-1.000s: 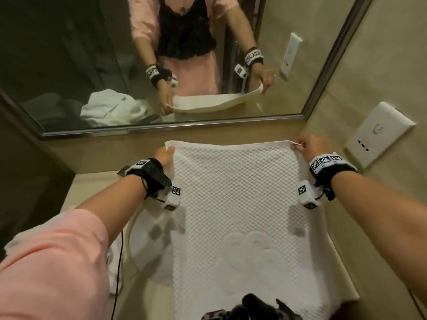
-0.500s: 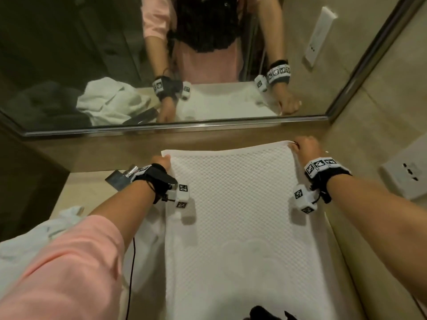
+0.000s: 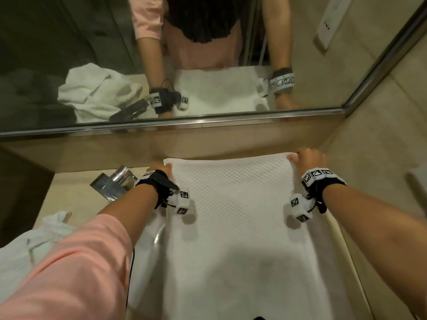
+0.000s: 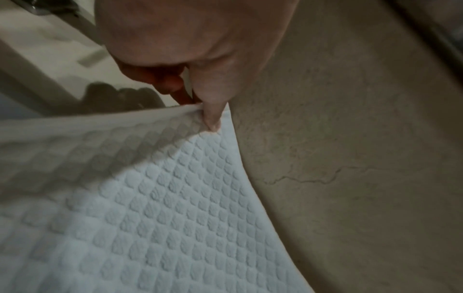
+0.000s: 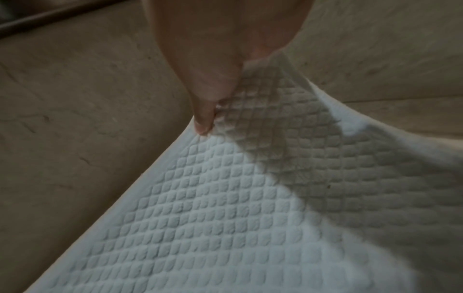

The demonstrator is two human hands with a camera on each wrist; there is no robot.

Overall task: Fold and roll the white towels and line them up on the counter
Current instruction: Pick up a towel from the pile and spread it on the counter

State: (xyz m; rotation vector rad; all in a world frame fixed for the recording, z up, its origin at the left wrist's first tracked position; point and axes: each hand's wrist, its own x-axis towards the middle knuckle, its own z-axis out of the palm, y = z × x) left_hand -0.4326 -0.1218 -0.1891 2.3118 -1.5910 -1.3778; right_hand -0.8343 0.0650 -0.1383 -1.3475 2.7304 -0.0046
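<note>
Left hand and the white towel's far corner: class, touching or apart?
Touching. The left wrist view shows the left hand pinching the white towel at its corner.

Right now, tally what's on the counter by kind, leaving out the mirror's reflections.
Waffle towel, spread flat, far corners pinched by left hand and right hand: 1
Crumpled white towels, at left: 1 heap; number unclear
Metal faucet: 1
Total: 3
</note>
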